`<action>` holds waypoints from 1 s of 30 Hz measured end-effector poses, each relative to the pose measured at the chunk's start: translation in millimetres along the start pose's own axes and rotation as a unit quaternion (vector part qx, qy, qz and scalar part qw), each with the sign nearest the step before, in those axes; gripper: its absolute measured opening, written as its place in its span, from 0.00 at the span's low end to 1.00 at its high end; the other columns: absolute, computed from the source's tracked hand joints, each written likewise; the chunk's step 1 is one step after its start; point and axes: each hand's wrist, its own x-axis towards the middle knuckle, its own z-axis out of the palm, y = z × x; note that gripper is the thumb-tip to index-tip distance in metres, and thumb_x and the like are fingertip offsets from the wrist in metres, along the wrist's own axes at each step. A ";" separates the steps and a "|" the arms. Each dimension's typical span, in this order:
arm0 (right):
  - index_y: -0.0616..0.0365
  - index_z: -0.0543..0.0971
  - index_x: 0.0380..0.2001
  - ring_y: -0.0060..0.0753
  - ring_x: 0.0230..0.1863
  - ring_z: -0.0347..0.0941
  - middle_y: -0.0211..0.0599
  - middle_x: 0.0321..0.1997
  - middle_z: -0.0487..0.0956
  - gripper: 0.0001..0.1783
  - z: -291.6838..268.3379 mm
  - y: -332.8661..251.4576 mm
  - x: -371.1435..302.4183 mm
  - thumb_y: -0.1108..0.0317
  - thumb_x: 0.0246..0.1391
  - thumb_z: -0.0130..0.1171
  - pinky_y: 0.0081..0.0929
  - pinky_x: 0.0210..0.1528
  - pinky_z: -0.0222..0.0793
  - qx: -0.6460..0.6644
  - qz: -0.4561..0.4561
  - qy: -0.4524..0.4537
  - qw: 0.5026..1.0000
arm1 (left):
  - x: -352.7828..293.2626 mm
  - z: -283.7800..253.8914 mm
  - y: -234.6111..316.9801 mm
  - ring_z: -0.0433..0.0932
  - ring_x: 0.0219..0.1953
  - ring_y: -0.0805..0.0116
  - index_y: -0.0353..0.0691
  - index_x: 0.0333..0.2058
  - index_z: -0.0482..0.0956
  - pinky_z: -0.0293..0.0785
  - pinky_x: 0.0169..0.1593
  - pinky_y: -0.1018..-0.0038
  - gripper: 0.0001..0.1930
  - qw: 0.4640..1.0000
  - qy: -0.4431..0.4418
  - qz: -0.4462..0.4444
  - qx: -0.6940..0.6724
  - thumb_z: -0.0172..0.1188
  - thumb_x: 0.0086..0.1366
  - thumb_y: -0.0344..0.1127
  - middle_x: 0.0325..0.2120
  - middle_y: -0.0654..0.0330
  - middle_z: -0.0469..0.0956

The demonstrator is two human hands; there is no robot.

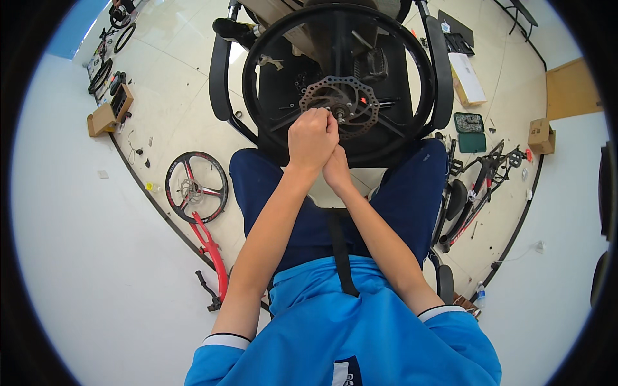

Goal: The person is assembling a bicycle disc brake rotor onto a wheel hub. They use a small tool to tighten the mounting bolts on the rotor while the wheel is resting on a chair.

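Note:
A black spoked bicycle wheel [250, 83] lies flat across the seat of a black office chair in front of me. Bolted at its hub is a perforated metal brake disc [368, 116], with the axle [340, 114] standing up in the middle. My left hand [312, 138] is closed in a fist at the disc's near-left edge, beside the axle. Just below and partly behind it, my right hand [336, 170] is curled against the left. Whatever the fingers hold is hidden from view.
Through the wheel's spokes, a pedal [371, 65] and small metal parts show on the seat. Armrests [220, 80] flank the wheel. A red-and-black wheel [168, 183] and red fork [215, 251] lie left; a bicycle frame [479, 196], green case [472, 142] and cardboard box [541, 136] are right.

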 end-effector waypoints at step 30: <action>0.65 0.75 0.39 0.31 0.27 0.79 0.39 0.29 0.81 0.27 46.4 -17.7 36.6 0.50 0.74 0.39 0.30 0.33 0.76 0.171 0.127 -0.141 0.967 | 75.8 -38.4 -32.6 0.80 0.39 0.50 0.34 0.40 0.84 0.75 0.45 0.62 0.16 0.983 -0.103 -0.005 -0.150 0.63 0.65 0.42 0.34 0.49 0.81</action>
